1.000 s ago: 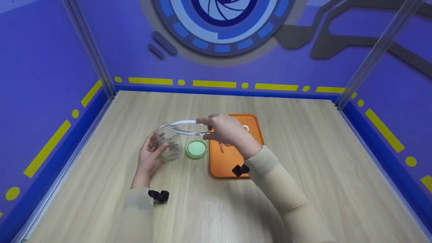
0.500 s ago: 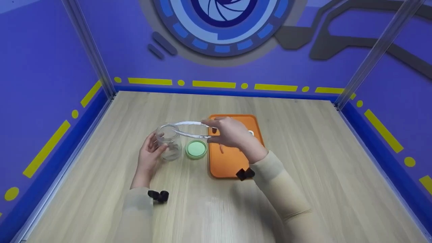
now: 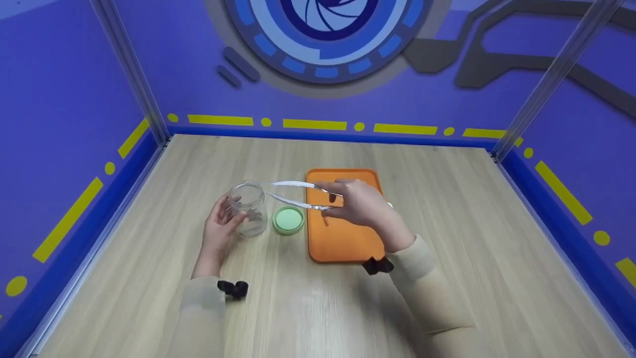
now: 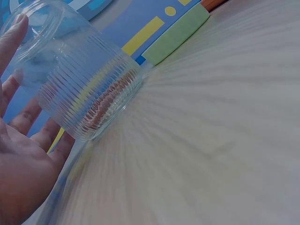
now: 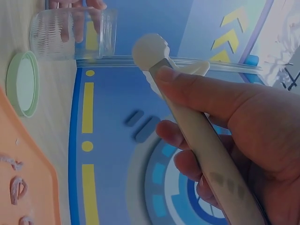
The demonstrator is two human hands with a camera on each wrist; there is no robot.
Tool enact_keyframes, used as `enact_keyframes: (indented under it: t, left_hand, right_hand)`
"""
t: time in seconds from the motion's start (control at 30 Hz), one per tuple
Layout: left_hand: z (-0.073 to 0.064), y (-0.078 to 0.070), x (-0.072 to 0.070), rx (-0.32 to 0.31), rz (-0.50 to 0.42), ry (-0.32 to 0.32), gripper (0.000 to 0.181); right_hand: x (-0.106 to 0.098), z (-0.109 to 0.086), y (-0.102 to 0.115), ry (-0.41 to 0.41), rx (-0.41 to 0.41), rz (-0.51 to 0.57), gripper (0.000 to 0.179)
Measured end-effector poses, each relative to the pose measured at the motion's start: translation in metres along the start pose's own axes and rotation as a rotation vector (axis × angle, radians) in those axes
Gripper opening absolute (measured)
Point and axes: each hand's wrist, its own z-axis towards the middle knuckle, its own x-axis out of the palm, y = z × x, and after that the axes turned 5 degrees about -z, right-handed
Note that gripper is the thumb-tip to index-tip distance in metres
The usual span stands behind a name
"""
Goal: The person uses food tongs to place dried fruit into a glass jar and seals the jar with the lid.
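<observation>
My left hand (image 3: 218, 236) holds a clear ribbed glass jar (image 3: 254, 221), its thumb and fingers on either side. The jar stands upright without a lid. In the left wrist view, something reddish-brown (image 4: 108, 101) shows low through the jar's wall. My right hand (image 3: 366, 205) grips a pair of tongs (image 3: 294, 184) with metal handles and white tips. The tongs point left at the jar's mouth, arms spread, with nothing visible between the tips. Thumb and fingers press opposite sides of the handles in the right wrist view. The tips are just right of the rim.
A green round lid (image 3: 288, 220) lies between the jar and an orange tray (image 3: 343, 246). On the tray are several small curled brownish pieces (image 5: 18, 190), partly hidden by my right hand in the head view. Blue-purple panels (image 3: 318, 107) wall in the table's back and sides.
My right hand and the tongs have moved right, drawing the tips from over the jar's mouth to just outside the rim. The left hand and jar have stayed put.
</observation>
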Motion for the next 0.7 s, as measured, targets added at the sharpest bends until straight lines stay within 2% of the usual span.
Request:
enact_keyframes:
  t: [0.23, 0.43, 0.7]
  left_hand:
    - [0.001, 0.001, -0.001, -0.016, -0.053, 0.015, 0.074]
    - [0.001, 0.002, -0.001, -0.012, -0.022, 0.006, 0.077]
    - [0.000, 0.001, -0.001, -0.009, -0.028, 0.008, 0.074]
  right_hand:
    - [-0.003, -0.018, -0.009, -0.026, -0.011, 0.050, 0.058]
    - [-0.006, -0.032, -0.017, 0.001, 0.018, 0.063, 0.059]
    - [-0.009, -0.048, -0.028, 0.028, 0.064, 0.035, 0.060]
